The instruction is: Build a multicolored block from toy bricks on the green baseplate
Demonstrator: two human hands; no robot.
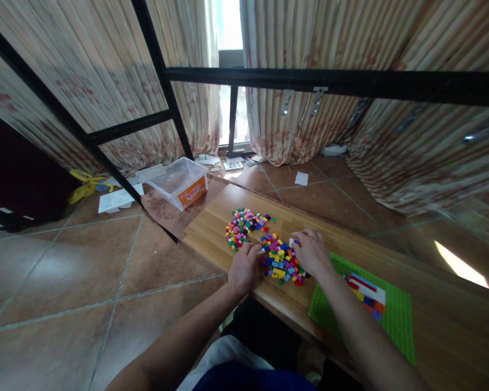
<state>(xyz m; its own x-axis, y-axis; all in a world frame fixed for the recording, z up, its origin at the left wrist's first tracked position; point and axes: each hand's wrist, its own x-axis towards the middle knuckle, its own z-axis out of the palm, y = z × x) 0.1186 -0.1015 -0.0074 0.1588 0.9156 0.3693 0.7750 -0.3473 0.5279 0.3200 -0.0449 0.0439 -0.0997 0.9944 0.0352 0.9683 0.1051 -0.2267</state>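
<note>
A loose pile of small colourful toy bricks (283, 260) lies on the wooden table between my two hands. My left hand (244, 270) is at the pile's left edge, its fingers pinched on a small white brick (261, 251). On the other side, my right hand (312, 252) is closed at the fingertips around a white and purple brick (295, 242). Behind the left hand sits a second, curved heap of tiny bricks (238, 228). Under my right forearm lies a green baseplate (399, 320), bearing a flat build of white, red, yellow, blue and orange bricks (368, 293).
The wooden table (223, 203) runs from centre to lower right. Past its far left end stands a clear plastic bin (175, 184) with an orange label. Black metal bars (268, 76) cross the view before striped curtains (309, 125). Papers and a yellow bag (85, 184) lie on the tiles.
</note>
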